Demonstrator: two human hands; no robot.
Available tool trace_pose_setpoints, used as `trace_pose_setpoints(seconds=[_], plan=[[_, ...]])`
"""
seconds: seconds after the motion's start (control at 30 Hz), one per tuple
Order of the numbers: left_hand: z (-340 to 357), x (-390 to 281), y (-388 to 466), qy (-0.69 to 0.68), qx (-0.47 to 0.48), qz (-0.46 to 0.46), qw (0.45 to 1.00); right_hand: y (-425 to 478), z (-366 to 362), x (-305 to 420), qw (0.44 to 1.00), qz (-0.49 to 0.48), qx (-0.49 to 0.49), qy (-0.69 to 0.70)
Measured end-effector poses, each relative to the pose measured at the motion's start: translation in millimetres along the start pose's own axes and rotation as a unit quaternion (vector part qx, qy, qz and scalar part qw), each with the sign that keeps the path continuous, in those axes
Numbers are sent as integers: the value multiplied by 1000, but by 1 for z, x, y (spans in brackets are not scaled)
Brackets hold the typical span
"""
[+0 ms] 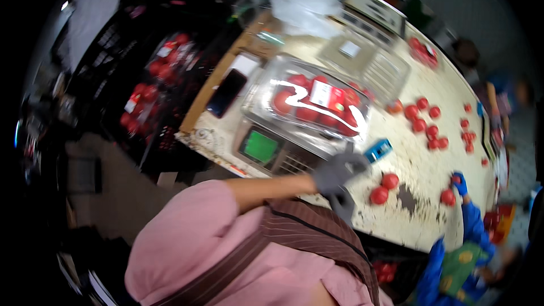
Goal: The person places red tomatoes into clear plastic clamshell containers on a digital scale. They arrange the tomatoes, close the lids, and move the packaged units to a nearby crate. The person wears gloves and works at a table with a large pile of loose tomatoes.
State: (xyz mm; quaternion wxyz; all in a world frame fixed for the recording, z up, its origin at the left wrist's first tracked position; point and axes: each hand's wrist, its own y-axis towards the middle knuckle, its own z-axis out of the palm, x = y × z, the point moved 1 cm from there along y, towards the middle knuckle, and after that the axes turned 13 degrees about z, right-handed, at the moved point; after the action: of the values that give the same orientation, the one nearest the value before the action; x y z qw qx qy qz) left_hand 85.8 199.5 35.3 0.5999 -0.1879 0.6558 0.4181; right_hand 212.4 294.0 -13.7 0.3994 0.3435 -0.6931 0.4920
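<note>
In front of me a transparent plastic clamshell box (293,114) of tomatoes rests on the metal pan of a weighing scale (291,159). A printed label (326,95) sits on its lid. My left hand (340,172), in a grey glove, is just below the box's near right corner, its fingers blurred. Close under it, by my apron, is my right hand (342,206), also grey-gloved and partly hidden. Whether either hand holds something small is not visible. A blue tape dispenser (378,150) lies just right of my left hand.
Loose tomatoes (419,125) lie across the worn table (408,165). A co-worker's blue-gloved hand (460,183) touches one at right. Empty clamshells (365,59) and a second scale (374,12) stand behind. A phone (227,92) lies left; packed tomato boxes (140,108) fill a dark crate.
</note>
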Motion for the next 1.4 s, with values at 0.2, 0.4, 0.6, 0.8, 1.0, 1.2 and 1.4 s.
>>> trace_pose_setpoints(seconds=[0.2,0.4,0.6,0.8,1.0,1.2,1.4], plan=[[-144,-38,51,632,29,140,762,40,86,50,996,30,79,40],[-199,-15,157,546,287,-138,775,62,100,59,994,27,40,100],[-251,7,172,297,407,-227,833,65,90,124,990,-50,-71,115],[-295,-38,45,-387,150,-249,875,31,103,230,921,-171,154,314],[-320,-34,-29,-530,-11,-129,838,78,182,278,898,-29,334,283],[-455,-12,-104,-265,-250,-229,903,132,318,278,922,56,382,31],[-619,-47,-160,-10,-197,-303,932,148,366,260,923,-215,300,-113]])
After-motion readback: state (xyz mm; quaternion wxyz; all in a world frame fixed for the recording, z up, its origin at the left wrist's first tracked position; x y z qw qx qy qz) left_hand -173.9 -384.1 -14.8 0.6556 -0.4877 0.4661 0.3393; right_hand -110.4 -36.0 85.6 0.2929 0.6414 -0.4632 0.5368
